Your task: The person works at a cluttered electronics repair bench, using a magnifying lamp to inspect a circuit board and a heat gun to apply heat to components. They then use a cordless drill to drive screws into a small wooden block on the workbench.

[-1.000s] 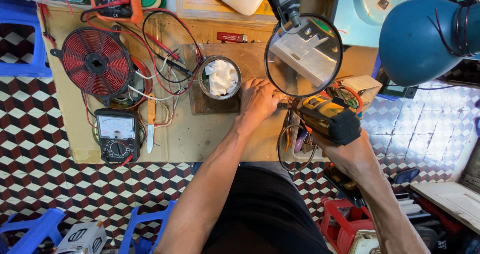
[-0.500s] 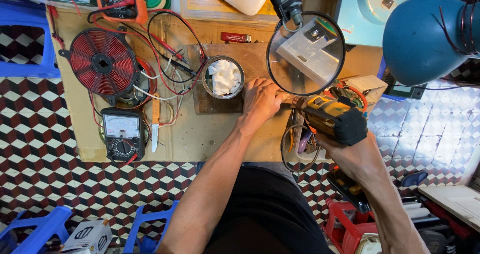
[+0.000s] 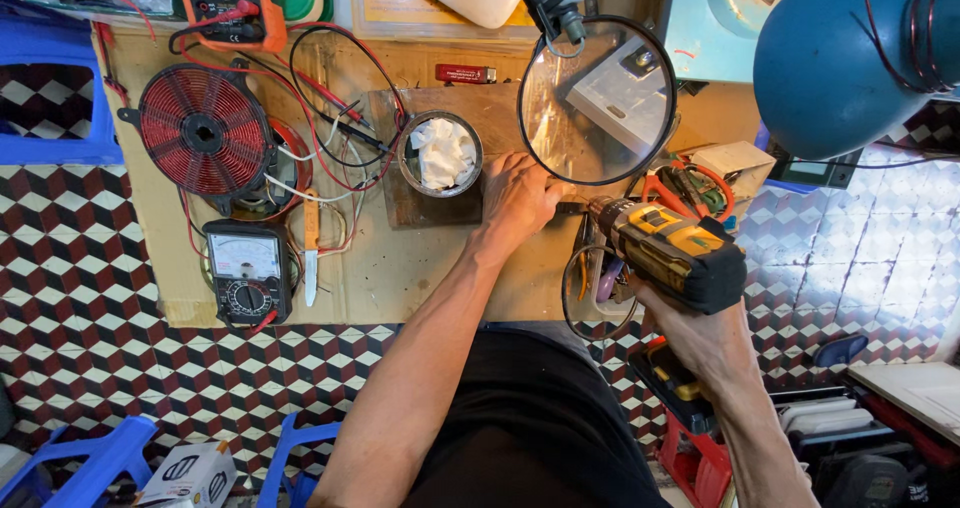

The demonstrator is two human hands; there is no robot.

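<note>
Drill on work under the magnifier

Right hand (image 3: 700, 343) is wrapping closed around the grip of a yellow-and-black cordless drill (image 3: 665, 253), holding it level with the bit pointing left at the spot under the left hand (image 3: 518, 196). Left hand is lying flat, fingers pressed together, bracing something small on the cardboard-topped bench (image 3: 400, 268); the part itself is hidden under the fingers, can't tell what it is. Looks like a steadying hold so the bit doesn't skate.

Round glass magnifier on a dark arm (image 3: 598, 101) is hanging just above and beyond the left hand, so the work point sits near its field. Blue metal lamp shade (image 3: 845, 63) is sitting off to the right, above the drill.

Just left of the hand: round metal tin stuffed with crumpled white paper (image 3: 440, 154), resting on a worn wooden block (image 3: 432, 200). Further left: flat red spiral copper coil (image 3: 205, 131), smooth disc shape, trailing red, black and white leads, and a black analogue multimeter with pale dial face (image 3: 245, 273) below it.
</note>
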